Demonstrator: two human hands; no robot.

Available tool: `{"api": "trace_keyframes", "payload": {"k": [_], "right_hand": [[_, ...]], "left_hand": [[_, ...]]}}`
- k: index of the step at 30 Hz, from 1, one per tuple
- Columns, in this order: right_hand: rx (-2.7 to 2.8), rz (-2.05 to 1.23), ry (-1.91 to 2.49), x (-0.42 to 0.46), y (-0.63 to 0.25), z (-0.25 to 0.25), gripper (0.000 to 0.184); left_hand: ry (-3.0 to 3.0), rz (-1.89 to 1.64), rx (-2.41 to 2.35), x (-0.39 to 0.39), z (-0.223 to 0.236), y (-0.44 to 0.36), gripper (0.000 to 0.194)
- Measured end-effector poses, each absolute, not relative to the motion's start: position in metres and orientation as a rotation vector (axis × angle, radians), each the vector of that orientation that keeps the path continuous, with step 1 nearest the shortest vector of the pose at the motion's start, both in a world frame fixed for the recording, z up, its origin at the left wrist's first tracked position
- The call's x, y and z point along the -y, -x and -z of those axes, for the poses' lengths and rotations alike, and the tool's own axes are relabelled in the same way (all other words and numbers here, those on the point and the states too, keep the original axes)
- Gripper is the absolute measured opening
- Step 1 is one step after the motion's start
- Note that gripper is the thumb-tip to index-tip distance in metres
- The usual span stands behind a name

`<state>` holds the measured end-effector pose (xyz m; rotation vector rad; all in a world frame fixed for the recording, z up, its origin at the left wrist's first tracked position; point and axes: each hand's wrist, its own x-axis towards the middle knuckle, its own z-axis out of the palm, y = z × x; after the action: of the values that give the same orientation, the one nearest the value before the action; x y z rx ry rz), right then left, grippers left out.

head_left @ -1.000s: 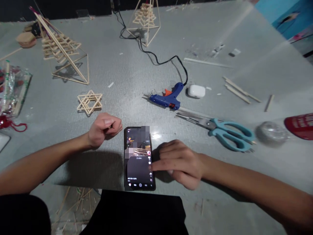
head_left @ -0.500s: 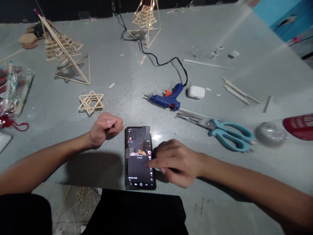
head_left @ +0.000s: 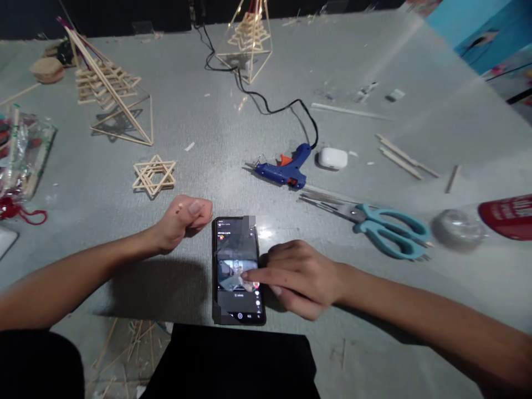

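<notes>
A dark smartphone point(head_left: 239, 249) lies flat on the grey table near its front edge, its screen lit with a picture in the middle. My right hand point(head_left: 301, 277) rests beside it with the index finger stretched over the screen, the fingertip on the picture; the other fingers are curled and hold nothing. Just left of the phone's top, my left hand point(head_left: 185, 221) is closed in a loose fist, with nothing visible in it. Behind that fist lies a small star of thin wooden sticks point(head_left: 154, 176).
A blue glue gun point(head_left: 282, 173), a white earbud case point(head_left: 332, 158) and turquoise-handled scissors point(head_left: 388, 230) lie to the right. Stick-built frames point(head_left: 112, 83) stand farther back. A black cord point(head_left: 270, 112) crosses the table. Loose sticks point(head_left: 401, 160) and a red object point(head_left: 505, 216) are at far right.
The phone's screen picture has scrolled to a different one. My right index fingertip has moved slightly left and up on the screen; my left fist has turned a little.
</notes>
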<state>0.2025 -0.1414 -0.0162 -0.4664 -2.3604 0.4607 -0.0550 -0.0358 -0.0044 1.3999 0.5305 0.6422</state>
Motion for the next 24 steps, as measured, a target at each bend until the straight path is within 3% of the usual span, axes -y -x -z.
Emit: {"api": "trace_keyframes", "payload": {"k": [4, 8, 12, 18, 21, 24], "right_hand": [[2.337, -0.47, 0.463, 0.14, -0.203, 0.016, 0.041], [2.294, -0.501, 0.483, 0.139, -0.203, 0.016, 0.042], [2.293, -0.45, 0.537, 0.139, -0.202, 0.015, 0.038], [2.455, -0.323, 0.487, 0.155, -0.205, 0.005, 0.03], [2.498, -0.228, 0.699, 0.174, -0.209, -0.001, 0.03], [2.391, -0.168, 1.127, 0.194, -0.211, -0.001, 0.057]], "left_hand": [[-1.311, -0.691, -0.508, 0.037, 0.004, 0.055, 0.058], [-1.287, -0.797, -0.592, 0.035, 0.007, 0.056, 0.022], [-1.255, -0.766, -0.701, 0.032, 0.011, 0.052, 0.003], [-1.28, -0.806, -0.769, 0.03, 0.005, 0.045, 0.015], [-1.303, -0.831, -0.803, 0.028, -0.001, 0.045, 0.024], [-1.326, -0.846, -0.878, 0.026, -0.01, 0.044, 0.029]]}}
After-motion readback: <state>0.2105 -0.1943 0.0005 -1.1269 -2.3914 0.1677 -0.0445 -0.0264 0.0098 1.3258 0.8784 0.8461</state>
